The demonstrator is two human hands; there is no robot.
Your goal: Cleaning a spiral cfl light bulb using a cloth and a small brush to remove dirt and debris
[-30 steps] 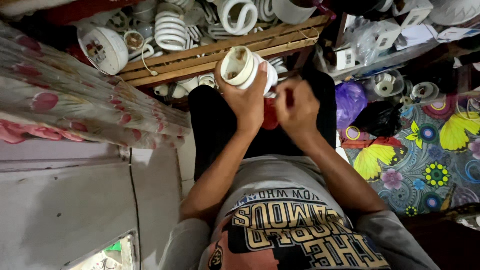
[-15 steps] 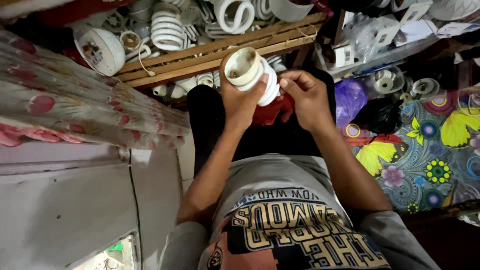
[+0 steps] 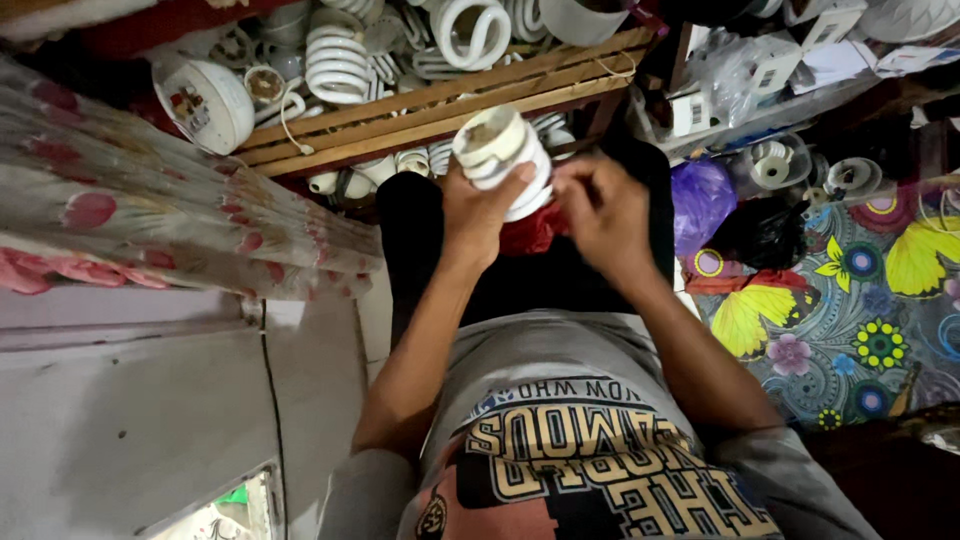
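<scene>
White lamp base (image 3: 502,160): left hand (image 3: 478,210) fingers clamping it, right hand (image 3: 605,215) fingers seemingly pinching its lower end, above wooden crate (image 3: 440,105).

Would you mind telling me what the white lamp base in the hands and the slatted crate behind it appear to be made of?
The white lamp base, gripped by the left hand, looks like moulded plastic: smooth, opaque, slightly glossy, with a grimy open end. The slatted crate appears to be bare, unfinished wood: pale tan slats with visible grain. The right hand touches the base's side.
</scene>
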